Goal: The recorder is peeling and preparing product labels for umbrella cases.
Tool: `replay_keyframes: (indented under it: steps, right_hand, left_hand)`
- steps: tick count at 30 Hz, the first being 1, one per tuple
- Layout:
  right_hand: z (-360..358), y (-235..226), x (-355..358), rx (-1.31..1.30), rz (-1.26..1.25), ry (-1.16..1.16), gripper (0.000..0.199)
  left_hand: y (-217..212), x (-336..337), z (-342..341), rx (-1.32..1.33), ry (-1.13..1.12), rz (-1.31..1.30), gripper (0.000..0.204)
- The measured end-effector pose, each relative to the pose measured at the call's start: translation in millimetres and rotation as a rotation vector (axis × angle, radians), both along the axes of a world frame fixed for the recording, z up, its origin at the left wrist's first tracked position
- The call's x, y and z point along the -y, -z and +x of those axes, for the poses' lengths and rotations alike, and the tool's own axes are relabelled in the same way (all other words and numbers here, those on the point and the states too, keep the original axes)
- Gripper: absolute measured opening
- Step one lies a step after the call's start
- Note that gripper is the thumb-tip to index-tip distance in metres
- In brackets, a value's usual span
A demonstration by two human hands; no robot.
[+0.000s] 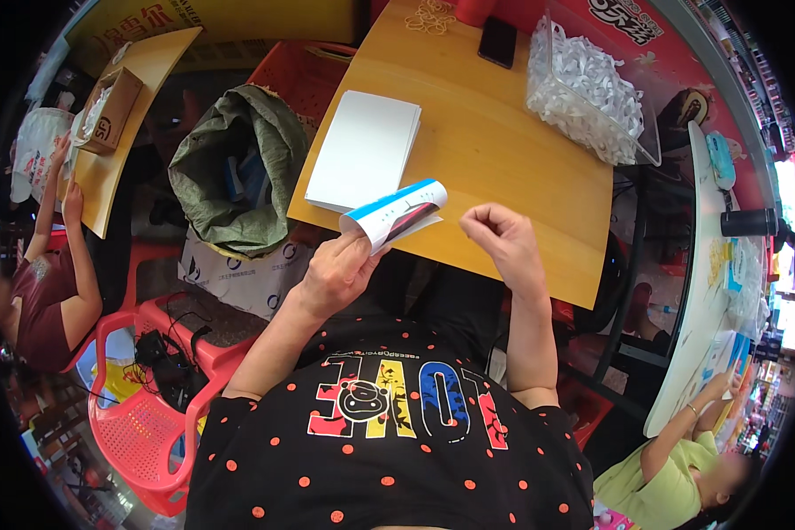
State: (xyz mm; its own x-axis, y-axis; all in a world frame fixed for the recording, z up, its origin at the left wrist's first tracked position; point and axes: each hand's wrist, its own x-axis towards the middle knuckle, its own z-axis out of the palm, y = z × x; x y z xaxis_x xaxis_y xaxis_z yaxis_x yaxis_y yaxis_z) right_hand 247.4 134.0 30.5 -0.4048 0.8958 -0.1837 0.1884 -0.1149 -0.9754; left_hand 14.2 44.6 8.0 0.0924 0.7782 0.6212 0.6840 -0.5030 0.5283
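Wood: a yellow-brown wooden surface (503, 177) lies in front of the person, its near edge just beyond both hands.
Left hand: the left hand (337, 272) is closed on a curled printed card (397, 214), white with a blue stripe and a dark patch, fingers pinching its lower left end.
Card position: the card is held in the air over the near edge of the surface, rolled over on itself, just below the stack of white sheets (365, 150).
Right hand: the right hand (502, 240) holds nothing I can make out; its fingers are curled together in a loose fist, close to the right of the card but not touching it.
Stack: the white sheets lie flat on the surface, near its left edge.
Clear bin: a transparent plastic bin (592, 93) full of small white pieces stands at the far right of the surface.
Phone: a dark phone (498, 41) lies flat at the far edge, left of the bin.
Beside the surface: a grey-green sack (234, 168) sits open on the left, with a red plastic chair (141, 424) nearer the person.
Others: one person sits at the left rim, another at the lower right.
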Motion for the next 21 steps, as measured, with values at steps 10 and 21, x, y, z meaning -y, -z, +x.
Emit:
replay_keyframes:
  steps: [10, 21]
  right_hand:
    - [-11, 22, -17, 0.095, 0.000, -0.152, 0.019]
    - [-14, -13, 20, 0.019, -0.014, -0.103, 0.010]
  left_hand:
    - [-6, -3, 3, -0.016, 0.027, 0.009, 0.020]
    - [11, -12, 0, -0.108, 0.147, 0.039, 0.032]
